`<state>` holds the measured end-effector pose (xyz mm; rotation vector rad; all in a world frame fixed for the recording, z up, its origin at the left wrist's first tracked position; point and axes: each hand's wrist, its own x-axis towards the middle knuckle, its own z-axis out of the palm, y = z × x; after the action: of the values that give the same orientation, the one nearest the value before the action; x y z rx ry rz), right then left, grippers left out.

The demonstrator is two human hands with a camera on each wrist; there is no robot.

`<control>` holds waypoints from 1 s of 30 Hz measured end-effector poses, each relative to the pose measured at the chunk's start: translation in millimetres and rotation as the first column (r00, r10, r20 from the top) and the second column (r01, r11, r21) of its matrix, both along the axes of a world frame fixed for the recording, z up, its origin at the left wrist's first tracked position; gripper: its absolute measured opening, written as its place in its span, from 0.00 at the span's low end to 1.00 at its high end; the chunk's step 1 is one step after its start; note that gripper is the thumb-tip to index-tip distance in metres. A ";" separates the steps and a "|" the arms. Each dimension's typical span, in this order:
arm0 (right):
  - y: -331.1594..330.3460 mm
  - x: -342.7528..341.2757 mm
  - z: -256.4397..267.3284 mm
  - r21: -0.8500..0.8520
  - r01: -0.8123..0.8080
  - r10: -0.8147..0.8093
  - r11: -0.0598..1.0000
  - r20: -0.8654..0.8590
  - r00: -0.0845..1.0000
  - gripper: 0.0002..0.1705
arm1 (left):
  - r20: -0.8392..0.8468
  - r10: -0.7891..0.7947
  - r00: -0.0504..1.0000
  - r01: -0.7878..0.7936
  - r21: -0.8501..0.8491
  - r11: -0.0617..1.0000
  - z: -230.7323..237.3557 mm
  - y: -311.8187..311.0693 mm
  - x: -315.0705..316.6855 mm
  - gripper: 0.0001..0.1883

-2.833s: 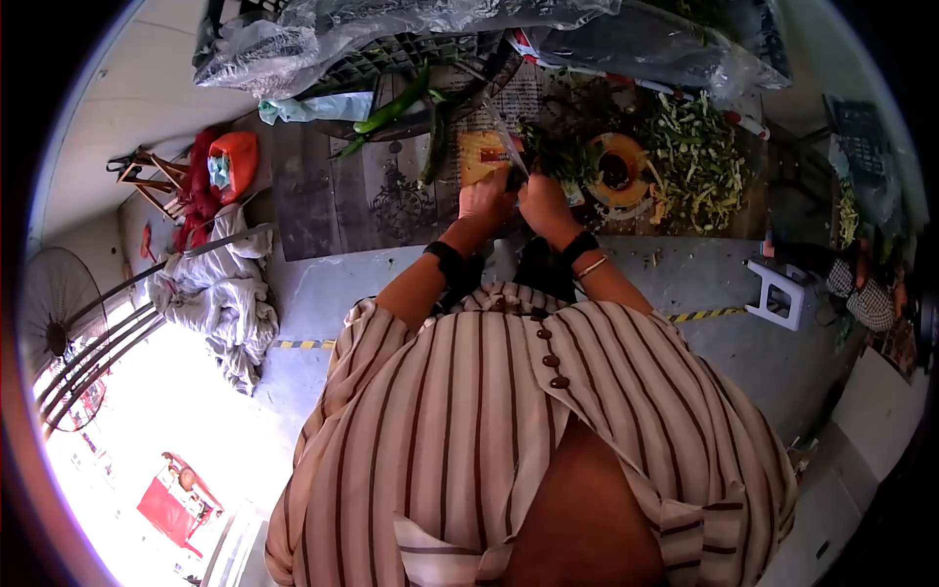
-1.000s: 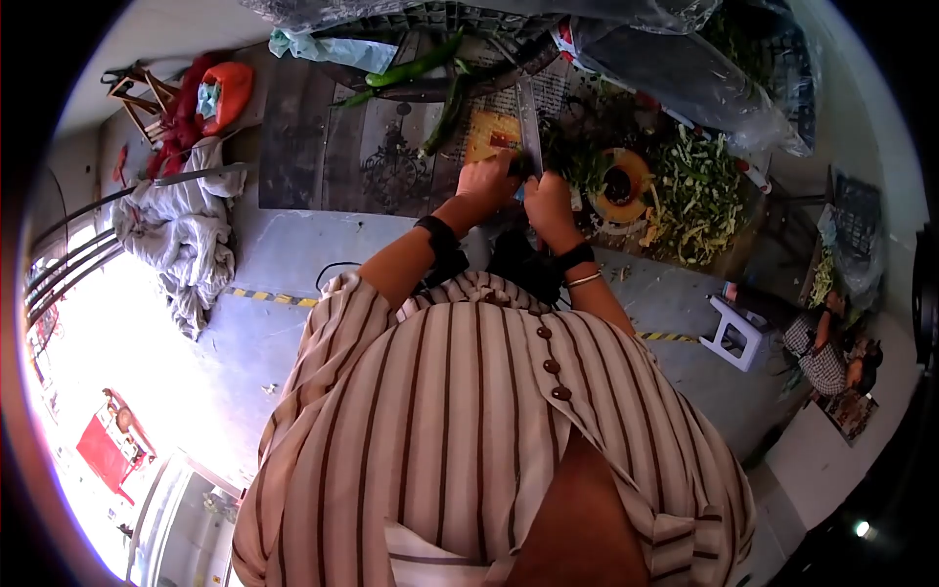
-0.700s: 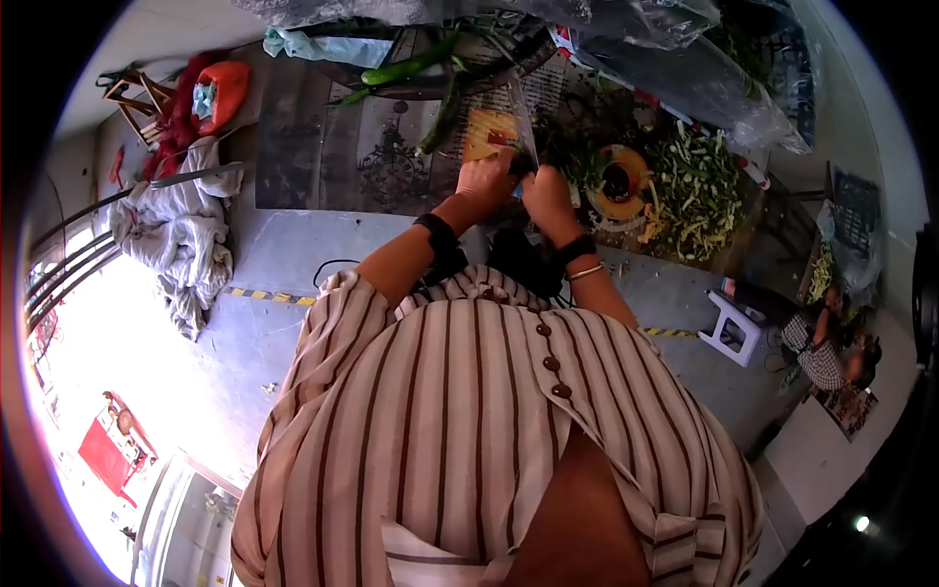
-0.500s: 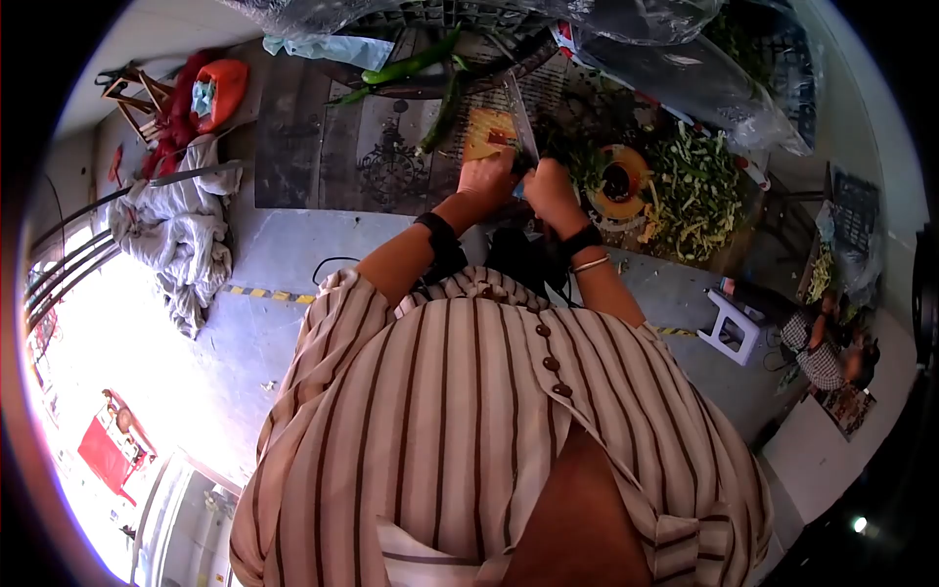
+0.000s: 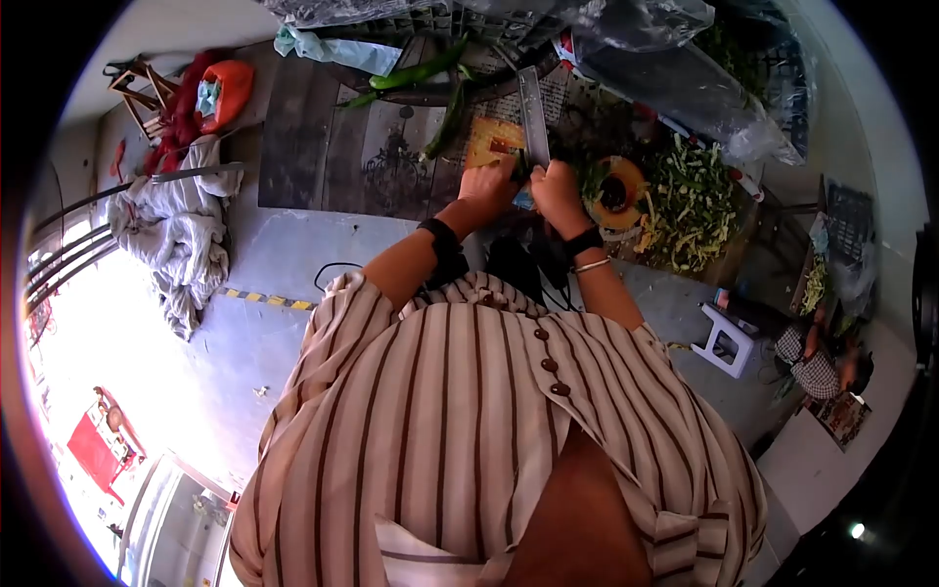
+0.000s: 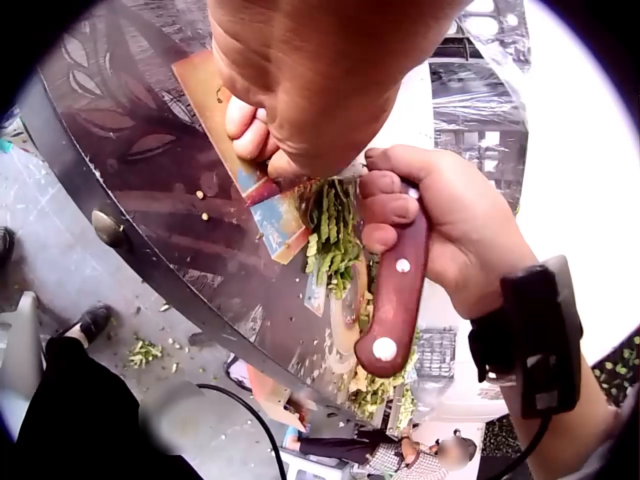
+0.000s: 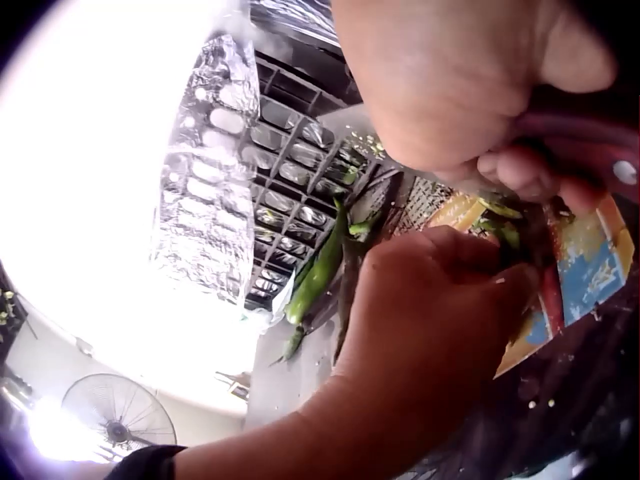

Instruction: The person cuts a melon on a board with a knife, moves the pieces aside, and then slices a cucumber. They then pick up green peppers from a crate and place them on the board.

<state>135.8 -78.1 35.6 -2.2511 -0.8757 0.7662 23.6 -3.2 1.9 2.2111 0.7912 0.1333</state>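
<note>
R fingers (image 6: 390,208) round knife hndl (image 6: 396,295); greens (image 6: 338,232) at L fingers (image 6: 241,117).

The bench (image 5: 303,157) is dark, with a plank pattern and printed ornaments. Long green peppers (image 5: 421,73) lie toward its far side, left of the middle — a pale blue bag (image 5: 342,49) just beside them. An orange-and-blue board (image 5: 489,140) lies near the near edge, crumbs (image 6: 205,216) beside it — chopped greens (image 5: 690,201) cover the right end.

Brown-striped pale shirt (image 5: 469,421), dark buttons (image 5: 548,365), 2 black wristbands (image 5: 585,241)
</note>
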 end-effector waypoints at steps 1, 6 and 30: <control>-3.5 -1.7 2.6 -0.004 0.004 -0.004 1.000 -0.001 1.000 0.13 | -0.001 -0.004 1.000 0.004 -0.004 1.000 0.1 -0.8 -0.3 0.12; -8.6 -12.9 12.9 -0.016 -0.115 0.116 0.993 0.069 0.991 0.14 | 0.025 0.001 1.000 -0.001 0.020 1.000 1.6 0.0 1.2 0.13; 6.9 3.0 -8.3 -0.017 -0.050 0.049 0.999 -0.011 0.999 0.13 | 0.023 0.016 1.000 -0.015 -0.038 0.999 -2.5 0.2 0.5 0.09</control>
<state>138.8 -71.3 27.3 -2.2461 -0.9262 0.8105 24.1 -3.0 -0.5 2.1649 0.7922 0.1499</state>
